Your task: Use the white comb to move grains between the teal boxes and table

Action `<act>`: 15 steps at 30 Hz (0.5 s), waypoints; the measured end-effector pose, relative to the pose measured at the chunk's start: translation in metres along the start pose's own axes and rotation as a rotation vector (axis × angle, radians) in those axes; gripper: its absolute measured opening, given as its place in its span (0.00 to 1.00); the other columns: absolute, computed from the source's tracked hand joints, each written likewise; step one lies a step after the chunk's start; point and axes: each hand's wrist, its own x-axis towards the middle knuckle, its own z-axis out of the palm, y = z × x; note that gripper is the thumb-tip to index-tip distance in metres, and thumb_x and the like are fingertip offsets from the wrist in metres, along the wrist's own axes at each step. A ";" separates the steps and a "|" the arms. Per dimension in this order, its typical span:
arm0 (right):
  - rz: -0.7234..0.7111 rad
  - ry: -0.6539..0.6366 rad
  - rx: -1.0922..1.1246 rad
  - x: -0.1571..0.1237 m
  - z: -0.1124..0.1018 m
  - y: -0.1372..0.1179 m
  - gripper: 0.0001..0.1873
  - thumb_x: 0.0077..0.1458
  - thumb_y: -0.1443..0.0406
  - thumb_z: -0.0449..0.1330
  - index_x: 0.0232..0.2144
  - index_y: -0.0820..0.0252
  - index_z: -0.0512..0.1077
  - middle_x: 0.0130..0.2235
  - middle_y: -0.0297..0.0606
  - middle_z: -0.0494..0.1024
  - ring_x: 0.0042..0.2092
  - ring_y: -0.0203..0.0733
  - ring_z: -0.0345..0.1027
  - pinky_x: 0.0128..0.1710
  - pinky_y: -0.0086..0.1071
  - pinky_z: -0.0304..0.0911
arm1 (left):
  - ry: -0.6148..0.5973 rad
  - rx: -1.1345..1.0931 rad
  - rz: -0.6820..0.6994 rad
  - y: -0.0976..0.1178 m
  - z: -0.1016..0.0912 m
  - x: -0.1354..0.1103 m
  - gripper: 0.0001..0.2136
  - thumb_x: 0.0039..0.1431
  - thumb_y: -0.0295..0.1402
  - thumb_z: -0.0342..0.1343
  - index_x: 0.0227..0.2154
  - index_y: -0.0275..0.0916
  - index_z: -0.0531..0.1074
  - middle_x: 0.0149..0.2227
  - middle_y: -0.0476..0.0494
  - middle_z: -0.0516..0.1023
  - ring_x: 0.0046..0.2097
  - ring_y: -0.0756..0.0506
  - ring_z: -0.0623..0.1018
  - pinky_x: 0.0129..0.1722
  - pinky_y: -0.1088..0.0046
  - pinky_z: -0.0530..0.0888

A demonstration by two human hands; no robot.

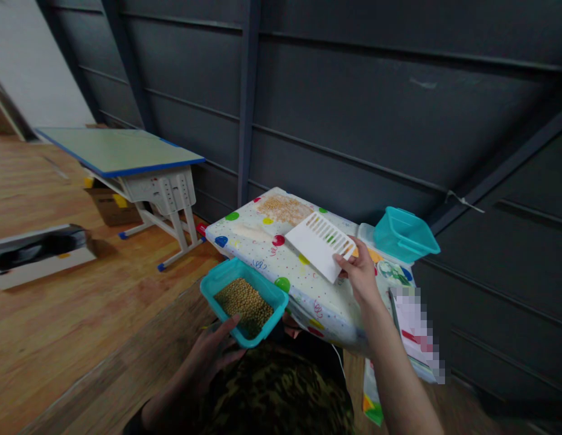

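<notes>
My left hand grips the near edge of a teal plastic box filled with yellowish beans, held off the near left corner of a small table covered in a dotted cloth. My right hand is closed on the corner of a white slotted scoop, held tilted over the table's middle. A pile of light grains lies on the cloth at the far end.
A second, empty teal box stands tilted at the table's right end against the dark panelled wall. A blue-edged desk stands to the left on the wooden floor, with a long flat box nearby. Papers lie at the right.
</notes>
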 end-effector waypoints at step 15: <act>-0.231 0.125 -0.569 0.026 -0.016 0.029 0.14 0.54 0.50 0.62 0.36 0.51 0.71 0.37 0.46 0.84 0.38 0.56 0.76 0.43 0.47 0.71 | -0.019 -0.005 -0.003 -0.006 -0.004 0.005 0.22 0.71 0.40 0.67 0.62 0.37 0.76 0.69 0.28 0.82 0.71 0.26 0.79 0.72 0.39 0.75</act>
